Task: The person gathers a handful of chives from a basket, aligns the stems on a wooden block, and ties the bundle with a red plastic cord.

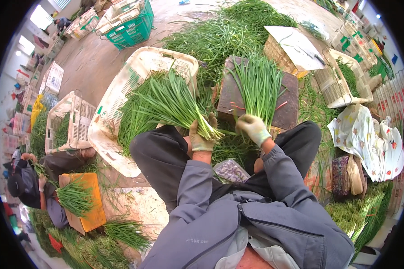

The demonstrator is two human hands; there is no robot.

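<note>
Held bunch [177,101] gathered by its stem ends, left of the dark block [288,110]

The dark block is the landmark here. Just to its left, on the near side, the gloved left hand [202,137] has its fingers wrapped round the lower stems of the held bunch, the pale ends poking out toward the block and the leaves fanning away over the white crate [96,123], which stands further left of the block. At the block's near edge, the gloved right hand [254,129] has its fingers curled in, close to the base of the second bunch [258,85]; whether they pinch a stalk or close on nothing, I cannot tell. That second bunch lies on top of the block, leaf tips pointing to its far side, with a red strip [281,106] beside its right flank. Beyond the block spreads a loose green heap [249,22].

The held bunch should be light, with firmer stems and limp leaves that bend and tangle easily. The stalks are probably smooth and apt to slide past one another, and hard squeezing could bruise them. The best hold looks to be low round the gathered stems, snug but gentle, leaving the leaves free.
</note>
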